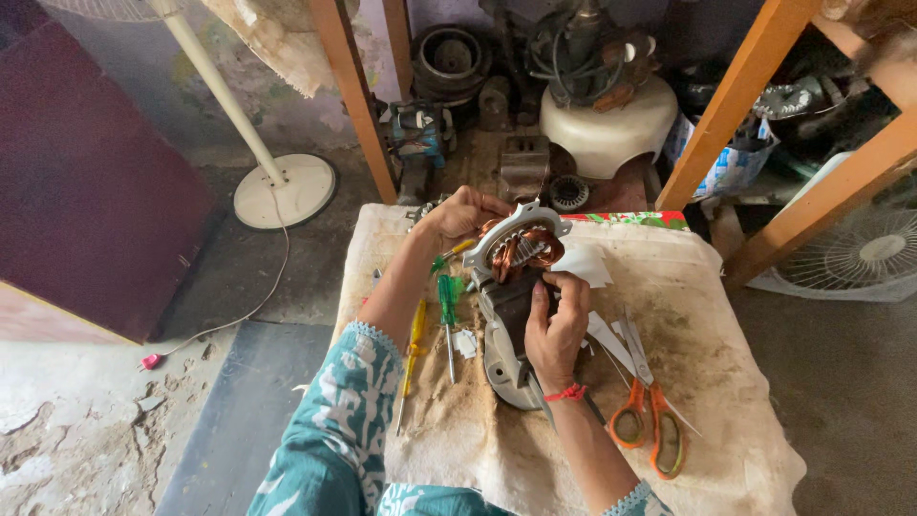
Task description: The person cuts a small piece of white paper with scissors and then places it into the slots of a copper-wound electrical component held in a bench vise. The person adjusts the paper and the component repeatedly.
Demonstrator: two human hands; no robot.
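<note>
Both my hands work on a fan motor at the centre of the frame, on a stained cloth-covered counter (726, 382).

My left hand (461, 212) grips the motor's (511, 287) pale upper housing; my right hand (557, 325) clasps its dark body, its fingers (571, 287) pinching white paper (585, 263) against the copper windings (525, 250). Left of the motor lie a green-handled screwdriver (446, 315) and a yellow-handled one (415, 349); orange-handled scissors (648, 401) lie lower right. A white fan base (287, 189) stands on the floor, upper left.
</note>
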